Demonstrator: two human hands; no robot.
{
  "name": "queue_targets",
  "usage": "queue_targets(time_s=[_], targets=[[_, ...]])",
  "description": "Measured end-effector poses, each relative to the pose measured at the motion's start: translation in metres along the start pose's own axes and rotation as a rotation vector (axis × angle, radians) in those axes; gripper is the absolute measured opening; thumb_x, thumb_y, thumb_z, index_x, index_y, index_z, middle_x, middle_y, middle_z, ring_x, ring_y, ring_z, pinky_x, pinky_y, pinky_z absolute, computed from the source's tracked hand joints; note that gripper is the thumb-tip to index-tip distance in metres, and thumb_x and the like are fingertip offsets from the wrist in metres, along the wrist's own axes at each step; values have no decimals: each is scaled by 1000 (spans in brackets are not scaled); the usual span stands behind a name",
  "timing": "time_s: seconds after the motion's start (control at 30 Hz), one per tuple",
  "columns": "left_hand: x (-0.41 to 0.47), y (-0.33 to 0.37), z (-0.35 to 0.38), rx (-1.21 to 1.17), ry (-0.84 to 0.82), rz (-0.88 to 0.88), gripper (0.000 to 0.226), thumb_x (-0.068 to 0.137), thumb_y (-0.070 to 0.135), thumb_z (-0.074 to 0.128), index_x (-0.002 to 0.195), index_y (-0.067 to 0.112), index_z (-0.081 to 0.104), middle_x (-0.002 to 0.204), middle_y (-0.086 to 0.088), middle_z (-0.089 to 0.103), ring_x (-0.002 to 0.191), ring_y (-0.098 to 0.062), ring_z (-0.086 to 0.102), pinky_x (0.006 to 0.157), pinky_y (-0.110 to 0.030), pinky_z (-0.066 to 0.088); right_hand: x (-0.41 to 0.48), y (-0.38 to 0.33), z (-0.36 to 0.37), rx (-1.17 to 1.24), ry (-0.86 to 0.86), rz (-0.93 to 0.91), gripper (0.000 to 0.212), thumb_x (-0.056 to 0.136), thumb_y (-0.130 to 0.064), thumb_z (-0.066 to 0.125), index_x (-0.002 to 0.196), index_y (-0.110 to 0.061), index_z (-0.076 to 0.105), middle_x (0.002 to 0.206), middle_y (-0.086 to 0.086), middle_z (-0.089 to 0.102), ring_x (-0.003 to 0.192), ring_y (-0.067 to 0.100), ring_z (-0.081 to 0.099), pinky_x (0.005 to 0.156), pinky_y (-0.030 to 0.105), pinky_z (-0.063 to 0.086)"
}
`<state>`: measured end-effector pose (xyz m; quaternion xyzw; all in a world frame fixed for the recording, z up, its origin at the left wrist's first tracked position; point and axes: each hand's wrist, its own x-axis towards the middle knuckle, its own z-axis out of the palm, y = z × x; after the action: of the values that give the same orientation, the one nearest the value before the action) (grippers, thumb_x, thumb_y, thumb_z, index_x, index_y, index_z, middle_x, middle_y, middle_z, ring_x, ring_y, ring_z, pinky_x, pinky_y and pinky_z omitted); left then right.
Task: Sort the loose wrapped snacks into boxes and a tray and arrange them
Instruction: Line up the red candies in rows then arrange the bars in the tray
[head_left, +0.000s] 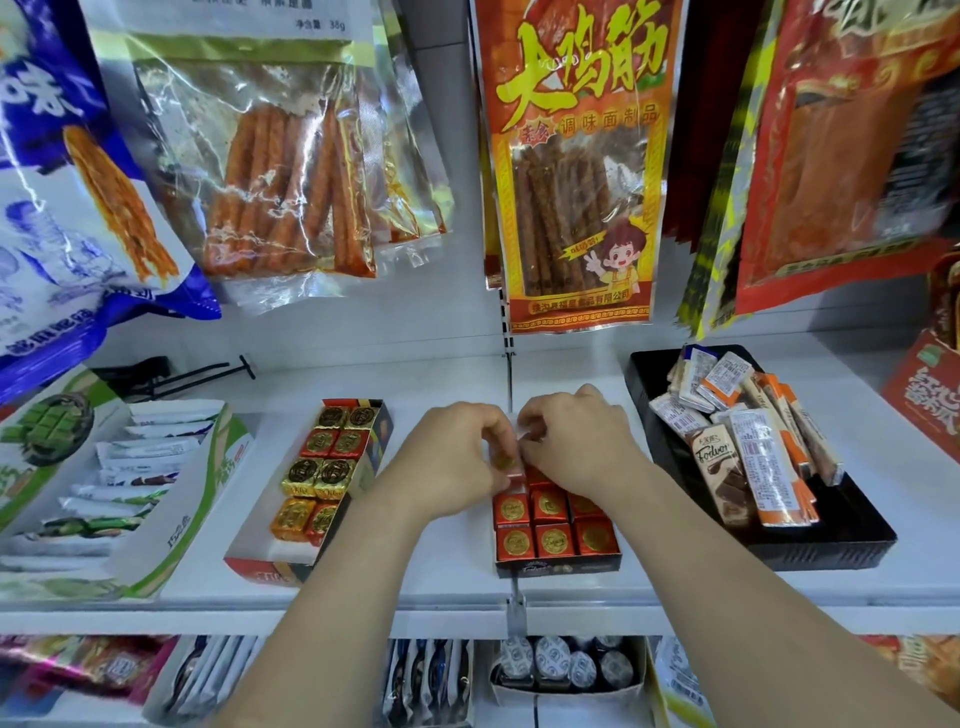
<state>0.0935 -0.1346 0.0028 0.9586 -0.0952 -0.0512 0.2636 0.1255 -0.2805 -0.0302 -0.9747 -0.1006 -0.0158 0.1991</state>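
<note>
Both my hands meet over the far end of a small dark box (558, 567) filled with red foil-wrapped squares (551, 540). My left hand (451, 457) pinches a red and gold wrapped square (506, 464) at its fingertips. My right hand (576, 441) has its fingers curled down onto the wrapped pieces in the box's far rows; what it grips is hidden. To the left, a red open box (260, 564) holds red and gold foil squares (319, 474). A black tray (831, 545) at the right carries wrapped bars (763, 457).
A green and white carton (171, 540) of white wrapped snacks stands at the left on the white shelf (447, 582). Hanging snack bags (576, 171) crowd the space above. A red box (924, 395) sits at far right. A lower shelf holds more packets (563, 670).
</note>
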Motion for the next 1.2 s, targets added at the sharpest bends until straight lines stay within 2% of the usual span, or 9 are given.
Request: queue_targets(time_s=[0.17, 0.4, 0.57, 0.7, 0.77, 0.9, 1.03, 1.1, 1.2], targets=[[-2, -3, 3, 23, -20, -3, 14, 76, 17, 78, 81, 28, 71, 63, 21, 51, 58, 3, 46, 50, -7, 30, 2, -8, 1, -45, -52, 43, 36, 87, -35, 56, 123, -29, 59, 115, -5, 65, 120, 23, 40, 93, 42, 33], [0, -9, 4, -9, -98, -12, 10, 83, 18, 72, 90, 25, 75, 67, 18, 52, 61, 0, 47, 52, -8, 30, 2, -14, -2, -10, -133, 51, 35, 88, -27, 58, 123, -30, 58, 122, -5, 61, 123, 24, 40, 95, 41, 33], [2, -11, 7, 1, -127, 7, 13, 87, 20, 67, 94, 24, 76, 91, 9, 69, 66, 1, 50, 60, -10, 35, 4, -14, -2, -55, -182, 41, 30, 88, -24, 56, 118, -23, 61, 123, 3, 56, 119, 27, 42, 91, 42, 32], [3, -9, 10, 22, -101, 24, 14, 89, 20, 64, 95, 23, 76, 80, 14, 65, 65, 2, 49, 61, -13, 35, 3, -14, -6, 28, -183, 22, 23, 86, -17, 59, 106, -26, 64, 112, -2, 59, 111, 23, 52, 89, 40, 34], [2, -8, 10, -17, -63, 29, 14, 89, 20, 63, 92, 24, 77, 75, 15, 64, 64, 3, 50, 58, -10, 35, 2, -12, -9, 117, -163, 21, 17, 84, -12, 60, 95, -26, 63, 101, -5, 59, 105, 20, 56, 89, 36, 43], [5, -9, 7, -147, 121, 10, 20, 89, 12, 60, 91, 25, 75, 88, 14, 70, 80, 1, 58, 70, -9, 41, 2, -7, -14, 237, -124, 12, 14, 80, -7, 63, 82, -20, 66, 91, -2, 64, 91, 19, 61, 80, 33, 53], [7, -9, 11, -97, 140, 3, 22, 90, 15, 58, 105, 25, 71, 98, 13, 69, 71, 5, 52, 61, -1, 35, 1, -5, -13, 250, -102, -22, 17, 77, -4, 68, 81, -21, 64, 84, -4, 64, 86, 17, 62, 78, 34, 54], [8, -8, 16, -80, 103, 6, 25, 87, 21, 64, 112, 25, 67, 104, 11, 68, 79, 0, 55, 66, -3, 34, 1, -3, -12, 233, -79, -35, 18, 77, -4, 66, 82, -21, 62, 85, -3, 64, 86, 18, 61, 78, 36, 54], [11, -6, 20, -147, 70, -18, 26, 86, 30, 69, 109, 25, 58, 104, 10, 68, 91, -8, 61, 76, -17, 43, 1, -1, -12, 242, -56, -48, 18, 78, -3, 64, 83, -20, 61, 83, -3, 64, 84, 17, 61, 75, 35, 54]])
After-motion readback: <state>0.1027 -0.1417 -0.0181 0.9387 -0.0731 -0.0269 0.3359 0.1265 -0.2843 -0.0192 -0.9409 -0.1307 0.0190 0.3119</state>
